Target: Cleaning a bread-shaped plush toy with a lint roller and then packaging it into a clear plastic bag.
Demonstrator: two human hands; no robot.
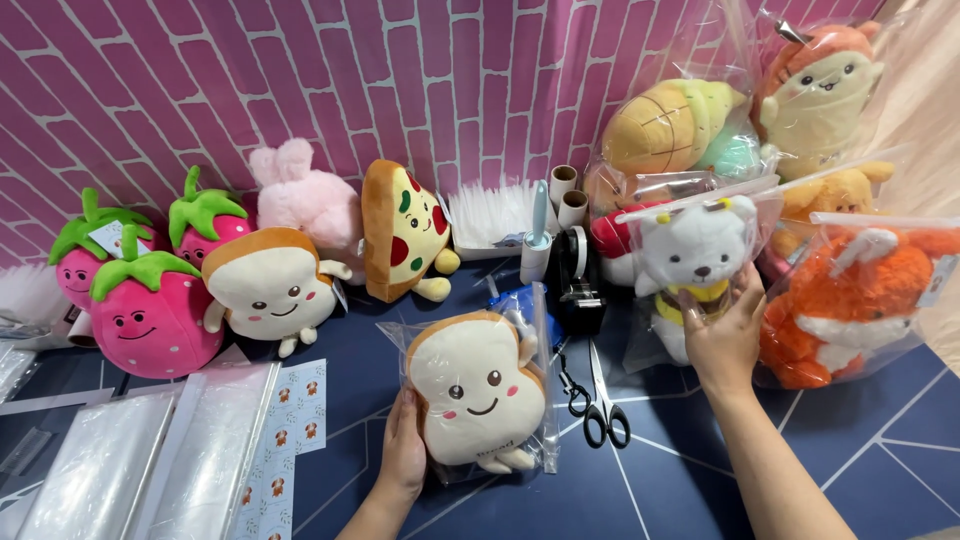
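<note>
Cupped from below, the left hand (pixel 403 452) grips the lower left edge of a clear bag holding a toast plush (pixel 478 392), fingers curled shut on the plastic behind it. The right hand (pixel 722 332) is pressed around the belly of a white bear plush (pixel 697 250), also in a clear bag, fingers wrapped behind and thumb in front.

Taking the scissors (pixel 597 392) as landmark: the toast plush stands just left of them, upright on the dark blue table (pixel 880 450), its long axis running top to bottom, face turned toward the camera, crust top leaning slightly away. The white bear sits up and to the right of the scissors, head up, facing the camera, leaning on the stack of bagged plushes behind it.

Risks, as a judgement: the toast bag is held by 1 edge only, so the smooth plastic could slip and the plush tip onto the scissors beside it. The bear rests against a loose pile that includes an orange fox plush (pixel 860 300); pulling it could bring those bags sliding down. Farther left of the scissors, 3 strawberry plushes (pixel 150 310) stand well apart.
</note>
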